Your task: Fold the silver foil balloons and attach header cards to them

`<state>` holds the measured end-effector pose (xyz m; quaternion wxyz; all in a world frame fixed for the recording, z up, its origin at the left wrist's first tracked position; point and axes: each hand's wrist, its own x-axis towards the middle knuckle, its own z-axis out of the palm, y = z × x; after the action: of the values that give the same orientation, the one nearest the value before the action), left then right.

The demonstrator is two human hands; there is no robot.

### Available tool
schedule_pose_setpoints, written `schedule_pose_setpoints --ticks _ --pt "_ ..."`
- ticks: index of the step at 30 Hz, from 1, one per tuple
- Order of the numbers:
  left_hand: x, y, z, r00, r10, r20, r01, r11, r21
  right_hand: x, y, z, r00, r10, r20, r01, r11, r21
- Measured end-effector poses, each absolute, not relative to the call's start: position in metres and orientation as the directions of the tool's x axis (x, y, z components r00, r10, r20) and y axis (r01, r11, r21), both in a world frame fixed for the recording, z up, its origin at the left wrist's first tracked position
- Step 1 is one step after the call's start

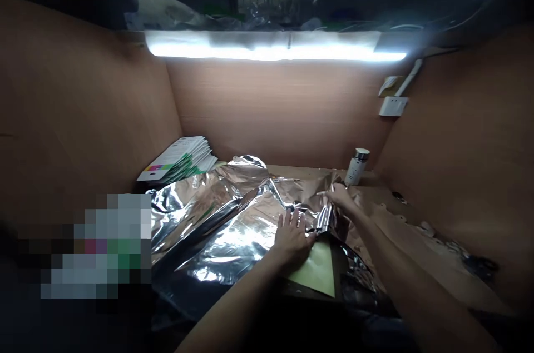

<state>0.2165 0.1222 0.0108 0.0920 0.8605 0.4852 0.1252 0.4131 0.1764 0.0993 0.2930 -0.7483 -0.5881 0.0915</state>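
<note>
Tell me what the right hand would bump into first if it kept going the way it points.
Probably the creased foil just ahead of the right hand. Its fingertips seem to touch that foil, though depth is hard to judge from this view.

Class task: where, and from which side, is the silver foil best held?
Likely the raised crumpled ridge, pinched from above on the near side, beside the right hand: it stands up from the foil sheet, whereas the flat foil offers nothing to pinch.

No wording can be read: the printed lines on the stack of leaflets [181, 159] at 9 o'clock and the label on the white bottle [352, 174] at 3 o'clock are too small to be made out.
</note>
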Motion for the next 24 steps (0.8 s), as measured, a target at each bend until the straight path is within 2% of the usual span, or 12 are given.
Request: schedule_pose_setpoints --ticks 2,5,8,9,12,14,15,16,18,19,21,24 --pt "0.212 0.111 0.019 0.457 0.877 0.149 0.837 -0.481 0.260 0.383 0.164 0.113 0.220 0.923 0.315 0.867 -0.036 -0.498" --pt "0.188 0.068 0.038 0.488 0.859 0.156 0.822 -0.512 0.249 0.325 0.131 0.125 -0.099 0.846 0.524 0.936 0.258 -0.239" --pt "0.143 0.005 0.065 0.716 0.674 0.182 0.563 -0.711 0.422 0.264 0.091 0.111 -0.475 0.731 0.490 0.848 0.529 0.032" --pt "0.126 -0.013 0.073 0.683 0.693 0.230 0.529 -0.687 0.499 0.246 0.080 0.102 -0.557 0.709 0.432 0.804 0.590 0.067" --pt "0.075 -0.036 0.083 0.426 0.788 0.445 0.554 -0.616 0.560 0.208 0.061 0.074 -0.731 0.640 0.235 0.660 0.751 0.007" --pt "0.049 -0.030 0.071 0.293 0.834 0.467 0.632 -0.536 0.560 0.201 0.064 0.065 -0.794 0.595 0.126 0.585 0.804 -0.110" --pt "0.039 -0.025 0.061 0.265 0.862 0.432 0.678 -0.485 0.552 0.204 0.070 0.064 -0.778 0.620 0.101 0.602 0.781 -0.164" --pt "0.031 -0.021 0.049 0.255 0.889 0.380 0.723 -0.436 0.536 0.210 0.079 0.066 -0.704 0.705 0.091 0.674 0.703 -0.228" --pt "0.022 -0.016 0.025 0.249 0.924 0.288 0.792 -0.366 0.488 0.229 0.102 0.075 -0.397 0.916 0.051 0.845 0.387 -0.370" --pt "0.021 -0.016 0.015 0.245 0.932 0.267 0.815 -0.347 0.464 0.239 0.113 0.081 -0.232 0.973 -0.020 0.869 0.198 -0.454" --pt "0.021 -0.021 0.003 0.233 0.935 0.268 0.842 -0.332 0.425 0.257 0.132 0.090 -0.128 0.976 -0.175 0.851 0.018 -0.524" --pt "0.026 -0.029 -0.001 0.205 0.938 0.279 0.864 -0.308 0.400 0.267 0.141 0.101 -0.207 0.932 -0.299 0.784 -0.025 -0.620"
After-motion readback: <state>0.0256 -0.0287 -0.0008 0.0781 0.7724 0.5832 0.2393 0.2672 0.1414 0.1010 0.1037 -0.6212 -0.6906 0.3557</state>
